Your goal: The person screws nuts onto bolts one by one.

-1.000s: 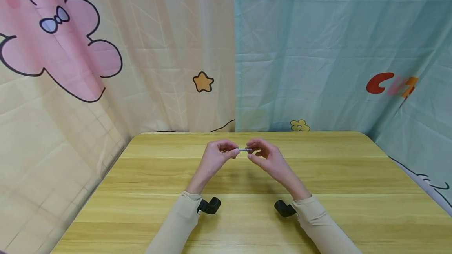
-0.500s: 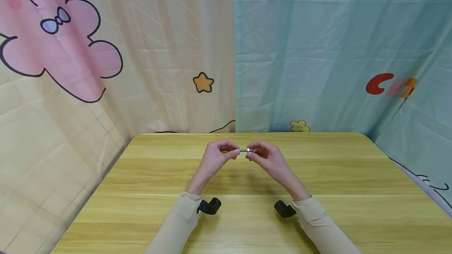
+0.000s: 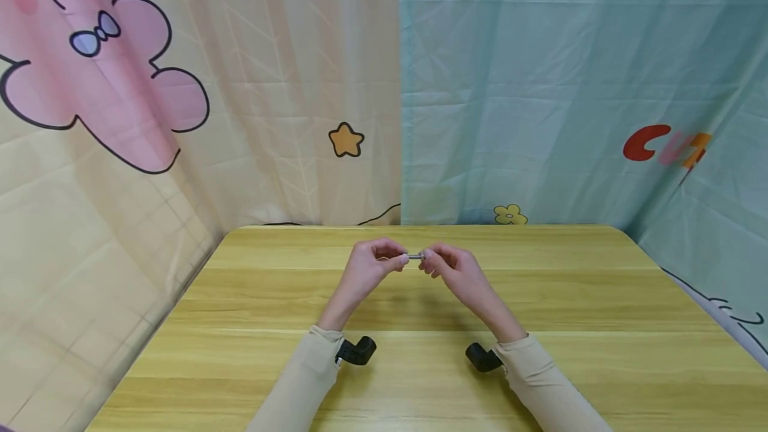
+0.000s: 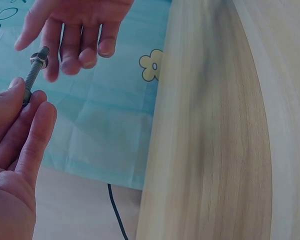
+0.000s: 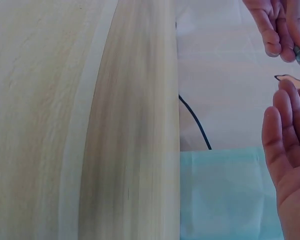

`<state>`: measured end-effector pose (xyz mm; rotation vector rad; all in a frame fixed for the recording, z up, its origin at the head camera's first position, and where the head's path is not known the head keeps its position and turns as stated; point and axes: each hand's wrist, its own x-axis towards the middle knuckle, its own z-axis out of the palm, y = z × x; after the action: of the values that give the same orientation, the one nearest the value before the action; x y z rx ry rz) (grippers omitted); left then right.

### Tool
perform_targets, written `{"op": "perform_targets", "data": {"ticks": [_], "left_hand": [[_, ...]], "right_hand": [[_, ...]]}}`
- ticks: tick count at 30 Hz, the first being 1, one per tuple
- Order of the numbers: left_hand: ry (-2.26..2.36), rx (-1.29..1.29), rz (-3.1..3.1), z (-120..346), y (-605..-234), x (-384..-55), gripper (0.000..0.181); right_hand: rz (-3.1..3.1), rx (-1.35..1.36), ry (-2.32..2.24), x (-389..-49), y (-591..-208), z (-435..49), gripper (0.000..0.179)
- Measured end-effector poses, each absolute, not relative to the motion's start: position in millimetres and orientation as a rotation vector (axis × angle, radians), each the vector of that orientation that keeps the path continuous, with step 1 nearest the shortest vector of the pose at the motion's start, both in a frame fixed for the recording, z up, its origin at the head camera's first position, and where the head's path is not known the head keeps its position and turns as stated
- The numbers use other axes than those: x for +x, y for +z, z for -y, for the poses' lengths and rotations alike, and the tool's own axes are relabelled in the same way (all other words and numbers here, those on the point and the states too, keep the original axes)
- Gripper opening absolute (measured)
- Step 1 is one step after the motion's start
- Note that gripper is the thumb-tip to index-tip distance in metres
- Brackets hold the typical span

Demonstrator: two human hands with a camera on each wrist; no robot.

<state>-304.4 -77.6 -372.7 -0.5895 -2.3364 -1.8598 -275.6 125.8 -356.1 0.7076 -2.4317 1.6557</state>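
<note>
Wooden table (image 3: 420,385), beige curtain (image 3: 264,125) with pink cartoon animal (image 3: 120,102) and 1 orange star (image 3: 346,140), blue-green curtain (image 3: 510,85) with yellow flower (image 3: 511,215)

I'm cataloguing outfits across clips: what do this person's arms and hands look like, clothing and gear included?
The left hand and right hand wear no gloves. The left sleeve and right sleeve are plain beige, ending short of the hands. The left wrist camera and right wrist camera are black.
</note>
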Motion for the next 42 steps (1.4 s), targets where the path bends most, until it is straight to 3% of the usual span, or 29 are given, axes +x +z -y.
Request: {"op": "perform_targets", "data": {"ticks": [12,18,25,42], "left_hand": [[-1.848,-0.583,2.331,80,-373,-305,0.009],[-1.857,-0.596,2.328,78,-365,-297,0.008],[-1.841,-0.606,2.323,79,-373,-305,0.009],[-1.851,-0.605,2.327,77,-372,-304,0.011]], "right_hand": [[2.283,0.885,1.621,-277,-356,-126,0.023],[2.291,0.866,1.593,-277,-357,-124,0.018],[2.333,0.802,1.617,-299,-385,-132,0.019],[2.386,0.661,1.600,-298,-384,-127,0.024]]}}
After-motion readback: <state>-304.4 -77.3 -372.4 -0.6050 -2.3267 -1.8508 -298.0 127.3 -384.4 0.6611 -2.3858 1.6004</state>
